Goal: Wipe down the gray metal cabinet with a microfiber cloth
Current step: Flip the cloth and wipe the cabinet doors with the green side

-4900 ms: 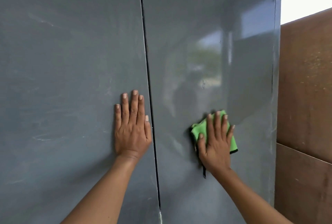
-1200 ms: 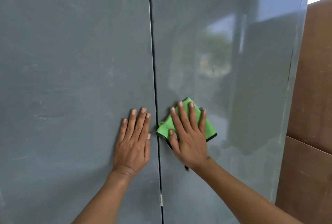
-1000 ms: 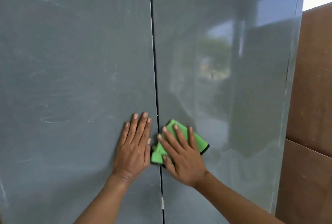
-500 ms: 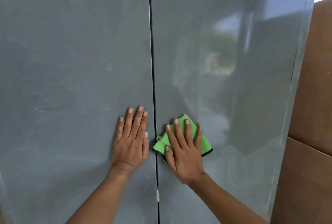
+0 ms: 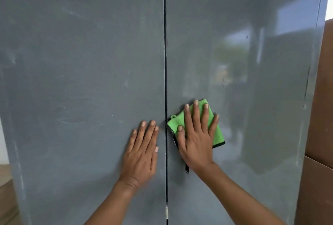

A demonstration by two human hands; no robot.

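2 hands [image 5: 142,154] flat on 1 cabinet [image 5: 81,62], right [image 5: 196,138] pressing 1 cloth [image 5: 218,134].

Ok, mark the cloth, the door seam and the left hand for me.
cloth [image 5: 217,134]: head view, green lower right part beside the fingers.
door seam [image 5: 164,53]: head view, dark gap between doors.
left hand [image 5: 142,154]: head view, back of hand.

Both my hands on the cabinet [image 5: 90,62] doors

My left hand [image 5: 142,154] lies left of the seam [image 5: 165,62]; my right hand [image 5: 196,140] presses the cloth [image 5: 218,134] just right of it.

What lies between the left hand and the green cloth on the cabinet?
In the head view, only the dark vertical door seam separates the left hand from the green cloth.
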